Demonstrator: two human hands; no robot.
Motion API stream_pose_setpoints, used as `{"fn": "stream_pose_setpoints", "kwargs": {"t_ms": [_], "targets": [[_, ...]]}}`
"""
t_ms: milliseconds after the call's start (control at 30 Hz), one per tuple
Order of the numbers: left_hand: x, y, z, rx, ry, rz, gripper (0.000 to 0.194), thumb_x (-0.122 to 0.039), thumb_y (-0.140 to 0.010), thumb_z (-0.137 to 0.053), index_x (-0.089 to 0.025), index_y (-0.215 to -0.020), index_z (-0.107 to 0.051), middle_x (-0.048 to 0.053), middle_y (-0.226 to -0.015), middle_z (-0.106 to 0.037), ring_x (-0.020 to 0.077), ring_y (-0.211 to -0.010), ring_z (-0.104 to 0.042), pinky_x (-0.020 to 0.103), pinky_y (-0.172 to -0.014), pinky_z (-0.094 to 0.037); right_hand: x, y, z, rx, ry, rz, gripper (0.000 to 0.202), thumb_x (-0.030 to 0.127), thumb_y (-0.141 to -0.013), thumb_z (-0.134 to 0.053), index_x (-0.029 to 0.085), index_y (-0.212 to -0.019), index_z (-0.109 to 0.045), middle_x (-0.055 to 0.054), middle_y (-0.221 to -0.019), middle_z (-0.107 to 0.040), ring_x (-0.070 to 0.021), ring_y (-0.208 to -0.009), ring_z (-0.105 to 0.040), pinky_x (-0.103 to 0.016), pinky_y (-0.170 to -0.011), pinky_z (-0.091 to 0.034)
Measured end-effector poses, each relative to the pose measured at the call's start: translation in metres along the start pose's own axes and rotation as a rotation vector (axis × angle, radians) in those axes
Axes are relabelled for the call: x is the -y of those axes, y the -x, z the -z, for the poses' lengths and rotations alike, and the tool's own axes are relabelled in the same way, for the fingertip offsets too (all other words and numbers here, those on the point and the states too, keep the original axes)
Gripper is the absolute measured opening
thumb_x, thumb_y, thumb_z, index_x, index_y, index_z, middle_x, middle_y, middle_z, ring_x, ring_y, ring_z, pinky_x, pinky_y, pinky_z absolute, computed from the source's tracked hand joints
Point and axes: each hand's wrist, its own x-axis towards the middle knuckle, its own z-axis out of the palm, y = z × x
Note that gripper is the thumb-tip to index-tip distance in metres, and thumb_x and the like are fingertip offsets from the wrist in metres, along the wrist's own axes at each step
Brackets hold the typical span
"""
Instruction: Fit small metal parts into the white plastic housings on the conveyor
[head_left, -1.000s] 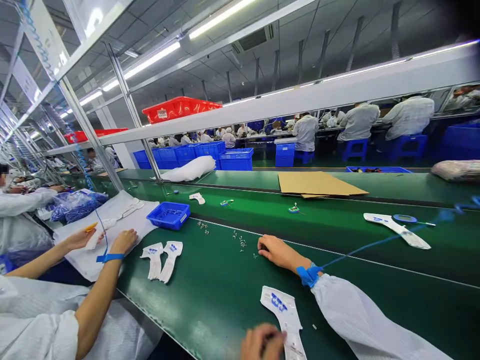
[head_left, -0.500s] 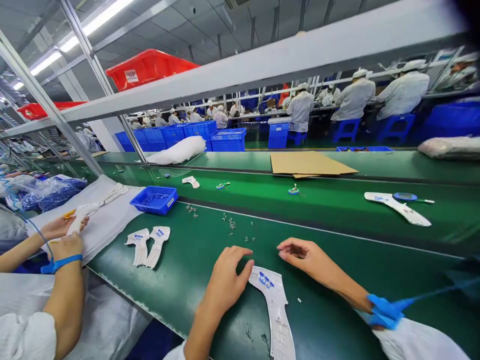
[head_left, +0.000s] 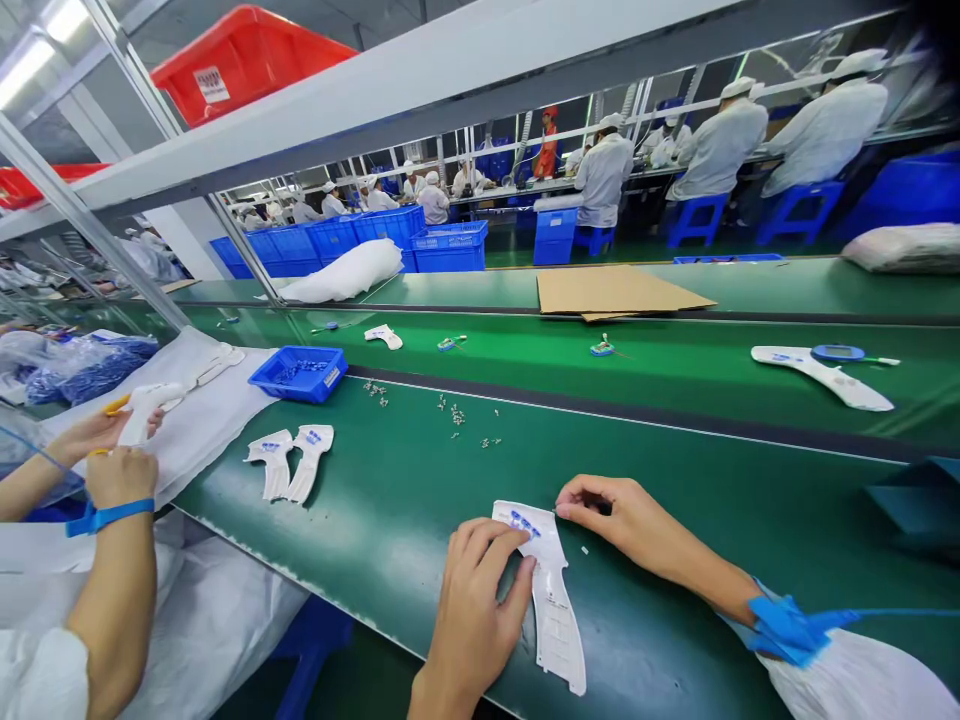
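A white plastic gun-shaped shell half (head_left: 556, 620) with small blue parts near its top lies on the green bench in front of me. My left hand (head_left: 480, 600) is over its left side, fingers curved and apart, with the fingertips at the blue parts. At the shell's upper right corner, my right hand (head_left: 611, 515) has thumb and index finger pinched together. Whatever is between those fingertips is too small to make out. A tiny white piece (head_left: 585, 550) lies right of the shell. Small metal pieces (head_left: 456, 412) are scattered beyond my hands.
Two similar shell halves (head_left: 291, 465) lie to the left, near a blue tray (head_left: 300, 375) of small blue parts. A co-worker's hands (head_left: 124, 470) hold a white gun-shaped housing. Across the bench, a green belt (head_left: 525, 350) carries boards and another shell half (head_left: 821, 375); cardboard (head_left: 622, 288) lies behind.
My left hand has moved onto the shell half, which has shifted slightly. My right hand's fingertips have closed together and are now at the shell's upper corner. The camera view has tilted down.
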Motion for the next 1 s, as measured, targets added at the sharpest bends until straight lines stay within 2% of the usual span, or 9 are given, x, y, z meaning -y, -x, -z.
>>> {"fn": "stream_pose_setpoints", "kwargs": {"t_ms": [133,233,500,767,867,933,1000], "targets": [[-0.006,0.003,-0.003,-0.039,0.014,-0.011,0.012,-0.018,-0.096,-0.057,-0.023,-0.106,-0.063,0.005,-0.101,-0.069,0.0219,-0.096,-0.060,0.037,-0.084,-0.048,0.034,0.016,-0.013,0.095,-0.044,0.041,0.031,0.050,-0.092,-0.056,0.022,-0.087,-0.069,0.000,-0.078,-0.066,-0.0143,-0.071,-0.053,-0.025,-0.064,-0.038],[-0.007,0.005,-0.002,-0.020,0.024,-0.009,0.009,-0.016,-0.096,-0.056,-0.022,-0.098,-0.063,0.003,-0.093,-0.069,0.0202,-0.089,-0.059,0.035,-0.080,-0.046,0.049,0.022,-0.022,0.126,-0.053,0.030,0.030,0.047,-0.094,-0.055,0.021,-0.086,-0.068,0.001,-0.077,-0.065,-0.0134,-0.069,-0.052,-0.024,-0.062,-0.037],[-0.012,0.009,0.004,-0.026,0.011,0.043,0.013,-0.013,-0.093,-0.052,-0.020,-0.093,-0.063,0.003,-0.089,-0.067,0.0192,-0.083,-0.058,0.034,-0.076,-0.043,0.052,0.028,-0.030,0.126,-0.074,0.073,0.030,0.049,-0.094,-0.055,0.022,-0.092,-0.069,-0.001,-0.082,-0.067,-0.0145,-0.073,-0.055,-0.025,-0.067,-0.043],[-0.017,0.012,0.012,0.113,0.159,0.074,0.018,-0.015,-0.097,-0.046,-0.022,-0.095,-0.063,0.003,-0.091,-0.067,0.0191,-0.084,-0.058,0.034,-0.077,-0.046,0.058,0.033,-0.025,0.147,-0.019,0.155,0.031,0.050,-0.095,-0.053,0.024,-0.091,-0.069,-0.002,-0.084,-0.068,-0.0149,-0.074,-0.056,-0.026,-0.069,-0.044],[-0.016,0.015,0.015,0.158,0.130,0.036,0.017,-0.018,-0.096,-0.050,-0.021,-0.106,-0.063,0.006,-0.104,-0.066,0.0219,-0.102,-0.057,0.038,-0.090,-0.048,0.058,0.038,-0.022,0.143,0.010,0.105,0.032,0.050,-0.096,-0.052,0.023,-0.086,-0.066,-0.001,-0.078,-0.064,-0.0143,-0.070,-0.053,-0.025,-0.065,-0.042],[-0.013,0.018,0.015,0.177,0.056,0.006,0.027,-0.022,-0.093,-0.056,-0.021,-0.120,-0.059,0.009,-0.123,-0.062,0.0264,-0.123,-0.049,0.043,-0.103,-0.044,0.057,0.043,-0.020,0.161,0.066,0.023,0.032,0.050,-0.095,-0.053,0.023,-0.083,-0.065,0.000,-0.073,-0.062,-0.0136,-0.065,-0.051,-0.024,-0.059,-0.040],[-0.010,0.020,0.013,0.221,-0.026,-0.017,0.042,-0.030,-0.091,-0.062,-0.021,-0.131,-0.053,0.011,-0.139,-0.054,0.0304,-0.137,-0.038,0.049,-0.110,-0.039,0.055,0.047,-0.019,0.203,0.125,-0.054,0.031,0.050,-0.094,-0.053,0.023,-0.082,-0.065,0.000,-0.070,-0.060,-0.0132,-0.061,-0.049,-0.024,-0.054,-0.036]]}}
